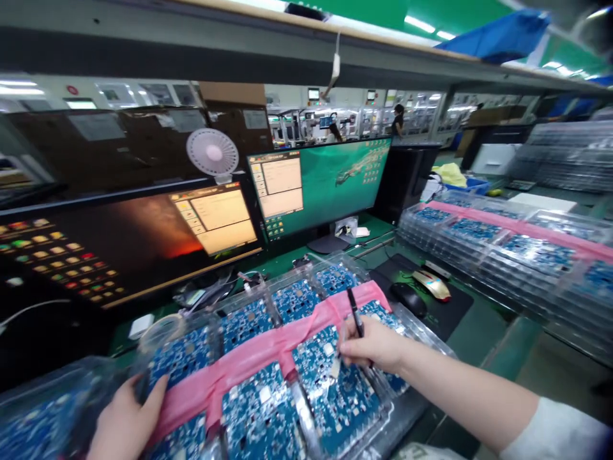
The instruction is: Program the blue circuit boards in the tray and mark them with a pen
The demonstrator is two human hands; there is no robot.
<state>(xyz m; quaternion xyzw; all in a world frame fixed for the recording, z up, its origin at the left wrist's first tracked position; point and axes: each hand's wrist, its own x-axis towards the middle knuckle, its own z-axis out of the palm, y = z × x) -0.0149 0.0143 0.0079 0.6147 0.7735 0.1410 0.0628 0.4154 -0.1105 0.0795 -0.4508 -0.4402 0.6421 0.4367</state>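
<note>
A clear plastic tray (302,402) of blue circuit boards (258,409) lies in front of me, with a pink strip (249,358) running across it. My right hand (366,345) is closed around a black pen (354,306), which tilts over a board on the tray's right part. The pen's lower end is mostly hidden by my fingers. At the tray's left end, my left hand (127,415) rests with thumb and forefinger apart, the thumb touching the pink strip. Its other fingers are partly hidden.
Two monitors (325,185) stand behind the tray, with a small white fan (213,153) above them. A black mouse (408,299) and a gold mouse (431,285) lie to the right. Stacked board trays (479,255) stand farther right. Overhead runs a shelf (191,45).
</note>
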